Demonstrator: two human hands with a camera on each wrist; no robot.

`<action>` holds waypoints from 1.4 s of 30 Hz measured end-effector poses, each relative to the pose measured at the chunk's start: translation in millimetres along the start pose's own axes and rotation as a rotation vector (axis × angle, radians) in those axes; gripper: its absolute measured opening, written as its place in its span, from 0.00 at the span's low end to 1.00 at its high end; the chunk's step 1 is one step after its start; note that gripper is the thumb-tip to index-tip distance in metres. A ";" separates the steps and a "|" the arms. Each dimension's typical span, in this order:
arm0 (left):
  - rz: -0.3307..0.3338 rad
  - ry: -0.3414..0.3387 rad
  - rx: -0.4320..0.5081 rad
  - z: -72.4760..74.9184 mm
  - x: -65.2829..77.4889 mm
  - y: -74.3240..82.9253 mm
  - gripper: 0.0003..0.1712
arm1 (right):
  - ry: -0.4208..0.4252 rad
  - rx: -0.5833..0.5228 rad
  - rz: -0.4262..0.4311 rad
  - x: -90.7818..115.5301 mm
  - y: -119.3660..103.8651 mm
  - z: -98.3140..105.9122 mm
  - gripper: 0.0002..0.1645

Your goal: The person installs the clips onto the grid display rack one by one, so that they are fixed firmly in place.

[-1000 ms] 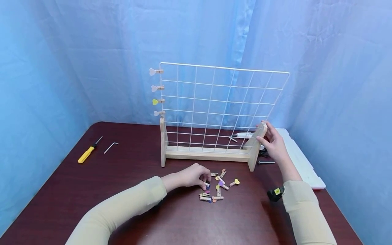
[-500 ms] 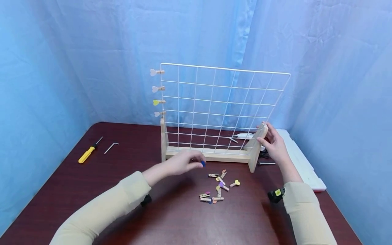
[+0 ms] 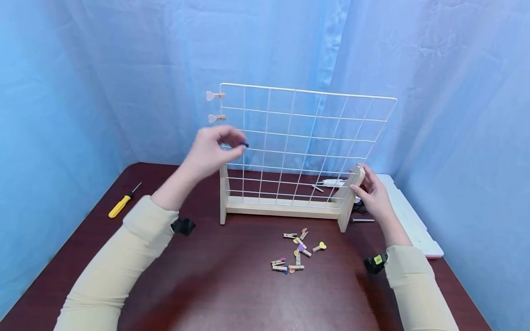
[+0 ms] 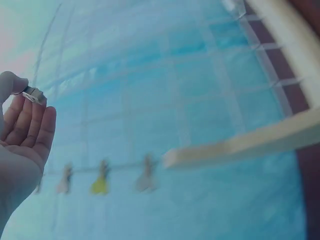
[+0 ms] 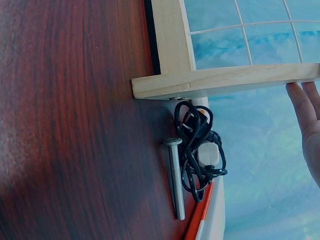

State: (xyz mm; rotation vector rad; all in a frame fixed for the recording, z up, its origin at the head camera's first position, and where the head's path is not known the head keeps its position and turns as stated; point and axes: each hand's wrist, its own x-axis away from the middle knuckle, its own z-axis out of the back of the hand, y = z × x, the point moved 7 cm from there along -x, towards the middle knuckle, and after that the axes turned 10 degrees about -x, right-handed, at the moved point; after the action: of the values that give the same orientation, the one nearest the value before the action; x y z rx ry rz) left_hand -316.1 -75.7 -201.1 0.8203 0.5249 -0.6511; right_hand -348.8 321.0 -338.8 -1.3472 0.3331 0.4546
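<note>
My left hand pinches a small wooden clothespin with a dark blue end, raised before the left part of the white wire grid. Two clothespins with white hearts, the upper one at the top, stick out from the grid's left edge. Lower on that edge, the left wrist view shows a yellow-heart clothespin and a pale one, both blurred; the hand hides them from the head view. My right hand grips the right wooden upright of the grid's stand, thumb in front, fingers behind.
Several heart clothespins lie loosely on the dark table before the stand. A yellow screwdriver lies at left. Right of the stand are a bolt, a coiled black cable and a white panel.
My left hand has lifted a blue-heart clothespin from the pile and carried it up and left to the grid's left part. The right hand stays on the upright.
</note>
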 end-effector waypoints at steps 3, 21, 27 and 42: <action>0.002 0.088 0.017 30.4 -13.8 16.6 0.07 | -0.005 -0.013 0.008 -0.1 -0.6 0.4 0.37; 0.115 0.388 -0.115 84.8 -91.9 -2.9 0.10 | -0.011 0.009 -0.006 -4.2 22.8 9.7 0.38; 0.133 0.353 -0.147 80.0 -99.9 -5.1 0.11 | -0.003 0.013 -0.021 -4.2 25.2 10.0 0.38; 0.127 0.293 -0.140 70.6 -92.5 -7.3 0.18 | -0.003 0.015 -0.010 -4.9 24.7 9.7 0.38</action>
State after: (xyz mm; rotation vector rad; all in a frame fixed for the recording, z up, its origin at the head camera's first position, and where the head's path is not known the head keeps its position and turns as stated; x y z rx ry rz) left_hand -372.6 -106.1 -103.7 0.8140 0.7679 -0.3737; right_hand -365.6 333.8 -355.6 -1.3329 0.3266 0.4452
